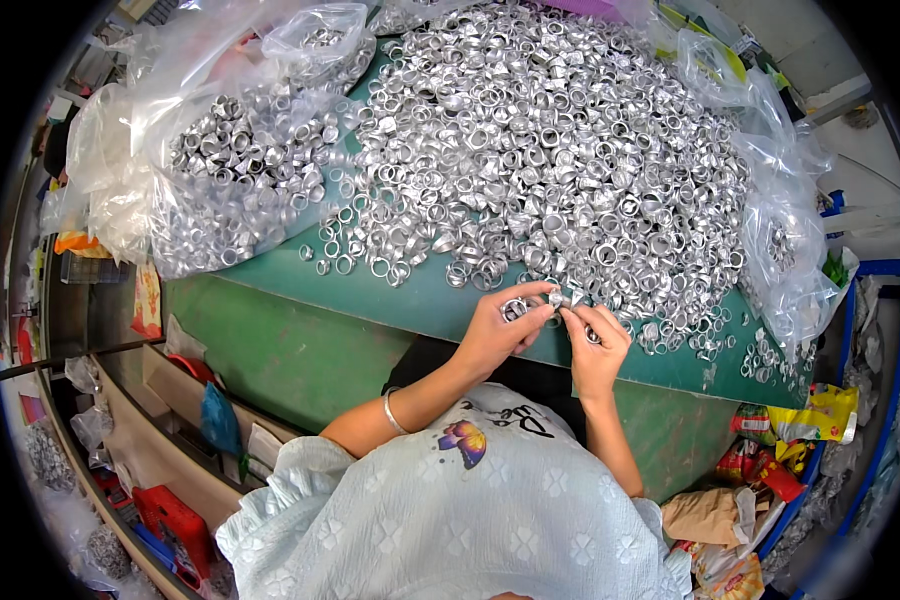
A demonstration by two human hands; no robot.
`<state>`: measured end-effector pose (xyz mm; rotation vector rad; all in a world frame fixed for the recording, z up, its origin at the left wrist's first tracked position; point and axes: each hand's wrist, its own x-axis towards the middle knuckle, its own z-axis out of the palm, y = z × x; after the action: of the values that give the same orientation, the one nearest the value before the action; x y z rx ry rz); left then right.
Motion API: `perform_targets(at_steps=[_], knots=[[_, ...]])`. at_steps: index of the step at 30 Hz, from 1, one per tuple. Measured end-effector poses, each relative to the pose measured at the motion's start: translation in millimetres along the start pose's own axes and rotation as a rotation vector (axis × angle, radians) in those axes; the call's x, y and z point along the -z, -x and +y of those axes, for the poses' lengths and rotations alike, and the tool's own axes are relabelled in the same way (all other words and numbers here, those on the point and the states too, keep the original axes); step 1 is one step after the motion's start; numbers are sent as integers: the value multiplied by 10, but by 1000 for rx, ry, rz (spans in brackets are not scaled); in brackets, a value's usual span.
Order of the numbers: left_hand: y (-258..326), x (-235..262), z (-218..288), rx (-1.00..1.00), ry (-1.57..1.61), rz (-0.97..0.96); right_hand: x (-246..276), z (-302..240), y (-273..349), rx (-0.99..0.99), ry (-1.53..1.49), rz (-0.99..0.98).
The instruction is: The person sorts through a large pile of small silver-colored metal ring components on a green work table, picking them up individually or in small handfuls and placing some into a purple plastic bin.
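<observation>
A wide heap of silver metal rings [560, 130] covers much of the green table [280, 290]. At the table's near edge my left hand [505, 325] is closed, with several rings gathered in its curled fingers. Its thumb and forefinger pinch a silver ring [557, 299] at the fingertips. Beside it, my right hand [597, 345] is also closed, its fingertips meeting the same ring from the right. More silver rings show in the curl of the right fingers. The fingers partly hide what lies within both palms.
A clear plastic bag [240, 190] of rings lies left of the heap; another plastic bag [785, 240] hangs over the right edge. Loose rings [345, 240] lie scattered along the heap's near side. Below left stand brown drawers [160, 410]; at lower right are colourful packets [815, 415].
</observation>
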<state>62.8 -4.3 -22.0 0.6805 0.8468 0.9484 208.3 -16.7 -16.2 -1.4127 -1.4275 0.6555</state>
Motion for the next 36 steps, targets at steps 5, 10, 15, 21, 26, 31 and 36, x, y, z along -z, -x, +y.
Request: perform_targets(at_steps=[5, 10, 15, 21, 26, 31, 36], knots=[[-50, -4, 9, -26, -16, 15, -26, 23, -36, 65, 11, 23], [11, 28, 36, -28, 10, 42, -43, -17, -56, 109, 44, -7], [20, 75, 86, -9, -26, 36, -25, -76, -20, 107, 85, -24], [93, 261, 277, -53, 106, 197, -87, -68, -53, 114, 97, -80], [57, 453, 432, -45, 234, 322, -141, -25, -100, 87, 70, -101], [-199, 622, 789, -194, 273, 354, -139, 306, -154, 109, 355, -129], [-535, 827, 1136, -363, 314, 398, -239, 394, -217, 132, 332, -83]])
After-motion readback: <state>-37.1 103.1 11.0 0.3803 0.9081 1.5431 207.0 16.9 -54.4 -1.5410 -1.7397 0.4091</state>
